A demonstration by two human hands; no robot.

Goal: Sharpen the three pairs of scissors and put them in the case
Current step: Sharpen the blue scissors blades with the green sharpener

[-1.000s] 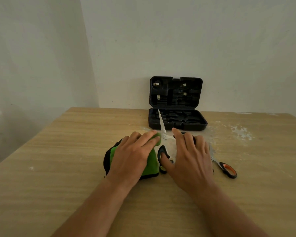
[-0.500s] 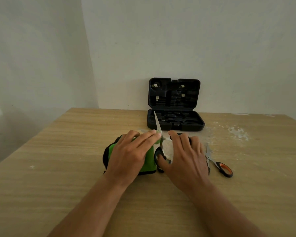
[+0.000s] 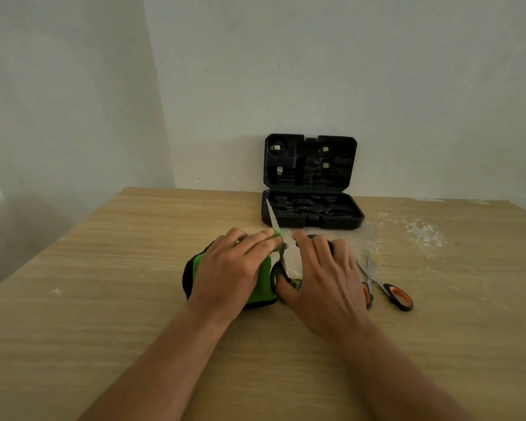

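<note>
A green and black sharpener lies on the wooden table. My left hand presses flat on top of it. A pair of scissors with black handles sits in the sharpener, its blade pointing away toward the case. My right hand grips those scissors by the handles, thumb through a loop. A second pair with orange and black handles lies open on the table just right of my right hand. The black case stands open at the back, lid upright against the wall.
White dust or scuff marks spot the table to the right of the case. Walls close the table's far side and the left corner. The table's left edge runs diagonally at the left.
My right hand has drawn the black-handled scissors toward me through the sharpener, so the blade tip sits nearer. My left hand stays on the sharpener.
</note>
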